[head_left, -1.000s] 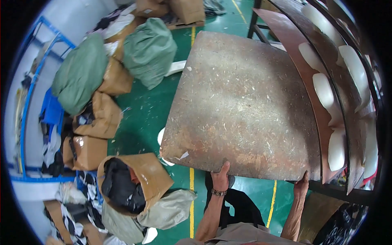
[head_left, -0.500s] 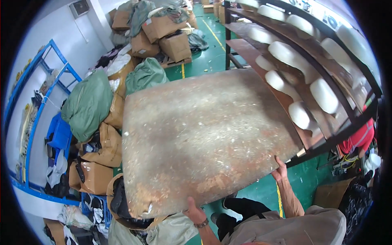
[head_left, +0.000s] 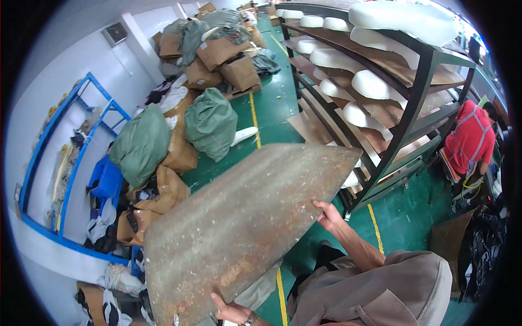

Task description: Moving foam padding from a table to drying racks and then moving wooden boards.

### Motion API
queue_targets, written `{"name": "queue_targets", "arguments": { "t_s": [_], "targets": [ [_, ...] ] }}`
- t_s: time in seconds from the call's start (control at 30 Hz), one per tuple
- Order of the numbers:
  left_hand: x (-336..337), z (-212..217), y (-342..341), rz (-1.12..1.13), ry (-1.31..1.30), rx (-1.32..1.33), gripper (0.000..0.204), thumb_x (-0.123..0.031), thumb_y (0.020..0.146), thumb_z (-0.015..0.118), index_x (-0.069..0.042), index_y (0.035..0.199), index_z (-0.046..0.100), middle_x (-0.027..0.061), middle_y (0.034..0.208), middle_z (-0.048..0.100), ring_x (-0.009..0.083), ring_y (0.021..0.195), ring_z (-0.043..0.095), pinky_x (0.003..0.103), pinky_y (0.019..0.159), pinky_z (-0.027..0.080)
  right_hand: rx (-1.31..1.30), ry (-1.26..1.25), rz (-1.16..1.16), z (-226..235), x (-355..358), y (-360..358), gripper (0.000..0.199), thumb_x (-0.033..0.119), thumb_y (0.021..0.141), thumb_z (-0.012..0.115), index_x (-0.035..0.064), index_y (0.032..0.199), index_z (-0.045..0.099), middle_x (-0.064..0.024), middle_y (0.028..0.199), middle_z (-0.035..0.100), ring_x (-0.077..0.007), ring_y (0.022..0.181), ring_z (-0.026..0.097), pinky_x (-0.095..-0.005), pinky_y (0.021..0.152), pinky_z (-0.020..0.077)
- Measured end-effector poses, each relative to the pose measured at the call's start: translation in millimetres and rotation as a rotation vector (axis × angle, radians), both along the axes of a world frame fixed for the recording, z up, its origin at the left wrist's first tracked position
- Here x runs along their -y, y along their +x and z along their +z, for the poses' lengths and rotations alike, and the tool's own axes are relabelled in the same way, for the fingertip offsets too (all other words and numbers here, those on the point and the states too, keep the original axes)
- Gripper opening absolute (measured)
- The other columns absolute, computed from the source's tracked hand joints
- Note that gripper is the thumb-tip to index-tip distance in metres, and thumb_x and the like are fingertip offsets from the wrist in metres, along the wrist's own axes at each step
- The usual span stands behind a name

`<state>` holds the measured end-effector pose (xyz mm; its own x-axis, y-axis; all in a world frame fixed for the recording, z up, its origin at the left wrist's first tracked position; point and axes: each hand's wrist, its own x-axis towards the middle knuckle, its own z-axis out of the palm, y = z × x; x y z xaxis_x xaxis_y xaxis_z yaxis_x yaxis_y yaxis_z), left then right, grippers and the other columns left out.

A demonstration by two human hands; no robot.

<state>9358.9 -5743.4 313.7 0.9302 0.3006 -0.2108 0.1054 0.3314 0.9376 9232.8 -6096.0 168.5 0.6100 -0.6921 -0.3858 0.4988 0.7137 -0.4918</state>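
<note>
Two bare hands grip one large, flat, weathered brown board [head_left: 244, 223], stained and flaking across its face. Left hand [head_left: 232, 311] clasps the board's lower edge near the bottom of the view, fingers curled under it, a watch at the wrist. Right hand [head_left: 329, 214] holds the board's right edge, thumb on top and fingers wrapped behind. Held up in the air between them, the board tilts, its far corner rising toward a dark metal rack [head_left: 418, 92] on the right.

That rack carries brown shelf boards loaded with white rounded foam pieces [head_left: 375, 84], more of them lying on its upper levels. Beneath the board runs a green painted floor [head_left: 272, 108] with a yellow line [head_left: 253, 117]. On the left of the floor lie bulging green sacks [head_left: 209, 122] and brown cardboard boxes [head_left: 223, 51], some crumpled. Farther left a blue metal frame [head_left: 81, 130] stands against a white wall. At the far right edge a person in a red top [head_left: 468, 136] sits well apart from the board.
</note>
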Motion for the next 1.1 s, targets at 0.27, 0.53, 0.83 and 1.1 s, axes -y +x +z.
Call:
{"name": "queue_targets", "arguments": {
  "t_s": [0.27,0.53,0.83,1.1],
  "targets": [
    [-151,1,-204,0.265,0.38,-0.348,0.051,-0.034,0.095,0.057,0.003,0.13,0.053,0.0193,0.113,0.062,0.0284,0.095,0.064,0.036,0.077,0.054,-0.227,0.126,0.465,12,-122,-72,0.035,0.009,0.081,0.066,-0.0005,0.113,0.058,-0.0105,0.111,0.063,-0.0261,0.104,0.06,-0.0382,0.092,0.0471],
    [-190,58,-318,0.637,0.087,-0.05,0.031,-0.011,0.084,0.071,0.015,0.1,0.063,0.0167,0.103,0.066,0.0198,0.091,0.064,0.035,0.089,0.05,-0.265,0.044,0.606,60,-176,-155,0.038,0.012,0.082,0.065,0.0002,0.117,0.057,-0.0102,0.114,0.063,-0.0258,0.105,0.059,-0.0393,0.095,0.0447],
    [-225,47,-346,0.776,0.26,-0.327,0.029,-0.022,0.08,0.074,0.001,0.064,0.066,-0.0028,0.057,0.051,0.0081,0.051,0.041,0.028,0.048,0.032,-0.293,-0.01,0.739,49,-212,-181,0.043,0.012,0.083,0.061,-0.0009,0.123,0.053,-0.0107,0.12,0.059,-0.0263,0.111,0.056,-0.0412,0.098,0.0429],
    [-298,4,-360,0.803,0.259,-0.692,0.03,-0.021,0.079,0.072,0.007,0.072,0.066,0.0104,0.069,0.063,0.0187,0.058,0.059,0.034,0.052,0.053,-0.528,0.04,0.909,13,-267,-164,0.047,0.012,0.081,0.061,0.0012,0.125,0.05,-0.0122,0.12,0.057,-0.0292,0.111,0.055,-0.0461,0.097,0.0441]
  ]
}}
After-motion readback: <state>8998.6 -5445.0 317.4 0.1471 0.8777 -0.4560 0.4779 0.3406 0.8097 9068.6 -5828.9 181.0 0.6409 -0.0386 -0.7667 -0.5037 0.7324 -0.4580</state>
